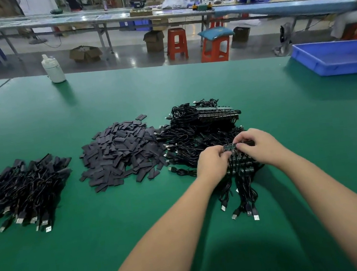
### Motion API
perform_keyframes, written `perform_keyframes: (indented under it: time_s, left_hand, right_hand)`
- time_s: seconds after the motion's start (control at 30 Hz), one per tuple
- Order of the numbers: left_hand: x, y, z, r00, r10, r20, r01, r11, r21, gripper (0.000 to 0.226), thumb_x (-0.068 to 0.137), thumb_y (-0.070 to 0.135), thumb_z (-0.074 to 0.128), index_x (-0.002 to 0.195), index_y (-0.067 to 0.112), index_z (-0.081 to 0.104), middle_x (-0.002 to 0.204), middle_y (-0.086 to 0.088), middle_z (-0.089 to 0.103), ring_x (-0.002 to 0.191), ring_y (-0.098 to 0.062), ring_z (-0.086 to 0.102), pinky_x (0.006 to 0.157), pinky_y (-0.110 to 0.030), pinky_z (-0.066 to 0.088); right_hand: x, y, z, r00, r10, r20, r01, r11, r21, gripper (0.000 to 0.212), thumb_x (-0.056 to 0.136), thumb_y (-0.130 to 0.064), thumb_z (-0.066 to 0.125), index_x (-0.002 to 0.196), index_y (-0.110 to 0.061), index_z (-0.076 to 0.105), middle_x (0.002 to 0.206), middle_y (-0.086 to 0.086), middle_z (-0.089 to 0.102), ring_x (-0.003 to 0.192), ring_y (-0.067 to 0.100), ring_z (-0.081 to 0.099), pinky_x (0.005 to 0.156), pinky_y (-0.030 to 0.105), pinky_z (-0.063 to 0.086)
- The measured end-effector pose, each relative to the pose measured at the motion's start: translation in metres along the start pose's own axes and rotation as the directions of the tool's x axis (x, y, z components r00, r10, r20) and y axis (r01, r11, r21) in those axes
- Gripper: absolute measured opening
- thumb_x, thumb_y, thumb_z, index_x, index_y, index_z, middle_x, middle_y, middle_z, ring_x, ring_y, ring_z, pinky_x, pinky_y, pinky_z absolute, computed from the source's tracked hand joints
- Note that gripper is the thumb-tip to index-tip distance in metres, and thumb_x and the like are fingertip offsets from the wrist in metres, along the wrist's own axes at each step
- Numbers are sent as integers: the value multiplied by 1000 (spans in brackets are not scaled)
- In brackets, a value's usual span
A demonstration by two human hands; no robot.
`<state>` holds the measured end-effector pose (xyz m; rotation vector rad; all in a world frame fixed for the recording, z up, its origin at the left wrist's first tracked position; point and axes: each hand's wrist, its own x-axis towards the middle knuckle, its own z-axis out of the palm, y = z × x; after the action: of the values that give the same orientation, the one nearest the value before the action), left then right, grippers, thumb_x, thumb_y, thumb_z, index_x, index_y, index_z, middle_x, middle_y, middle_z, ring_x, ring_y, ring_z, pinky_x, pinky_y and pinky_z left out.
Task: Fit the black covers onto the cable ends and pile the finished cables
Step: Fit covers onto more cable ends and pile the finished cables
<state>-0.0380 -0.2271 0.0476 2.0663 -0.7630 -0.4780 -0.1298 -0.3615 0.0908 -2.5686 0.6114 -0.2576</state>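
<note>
finished cables [20, 190] pile cut off by left frame edge, extent unknown. blue tray [338, 57] clipped at right edge. left hand [212, 160] and right hand [259, 145] hide most of the board strip [233, 146] they pinch; fingertips hidden, can't read contact points. far benches blurred, items there unreadable

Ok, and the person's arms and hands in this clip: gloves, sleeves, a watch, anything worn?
Nothing worn that shows. The left hand and right hand are bare, with no gloves, rings or watch visible. Both forearms are bare from wrist to elbow, with no sleeve, strap or wristband in view. The upper arms run out of frame, so any sleeve higher up cannot be seen.
</note>
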Motion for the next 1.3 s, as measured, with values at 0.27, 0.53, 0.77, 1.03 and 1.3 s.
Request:
perform_keyframes:
  time_s: [0.27,0.53,0.77,1.03,1.3]
  left_hand:
    - [-4,12,7,993,-17,-119,21,999,33,31,94,32,58,66,18,58,67,-4,61,73,-31,61,62,-34,47]
    - [-5,14,17,956,-118,-267,138,989,56,44,97,34,54,57,19,42,57,4,48,61,-24,49,53,-31,32]
    - [11,6,-22,977,-119,-179,110,992,-59,35,96,34,57,76,6,64,75,-3,72,75,-22,68,74,-35,56]
    - [-13,-5,-102,973,169,158,-55,832,-552,20,90,14,71,73,6,64,88,-27,70,71,-27,73,68,-33,61]
    - [-11,-51,-103,993,-84,-86,38,898,-439,15,83,17,76,75,7,69,64,-1,66,58,-9,54,61,-25,44]
  right_hand:
    - [11,-13,7,995,-59,-78,44,983,-177,13,94,-30,67,92,-26,79,82,-12,57,88,21,60,76,33,46]
    - [9,-21,19,992,-43,-120,13,970,-243,19,99,-28,59,98,-21,77,93,1,63,93,26,61,79,35,47]
    - [7,-7,14,989,38,-141,-70,970,-233,17,99,-27,59,104,-22,74,103,0,67,96,24,63,82,37,51]
    - [6,-42,31,992,120,-34,-97,914,395,40,106,-42,41,122,-18,68,110,-4,75,103,14,68,95,35,51]
    - [3,-92,89,984,68,164,-160,743,650,19,99,-21,60,110,-13,73,91,2,76,52,4,51,51,18,38]
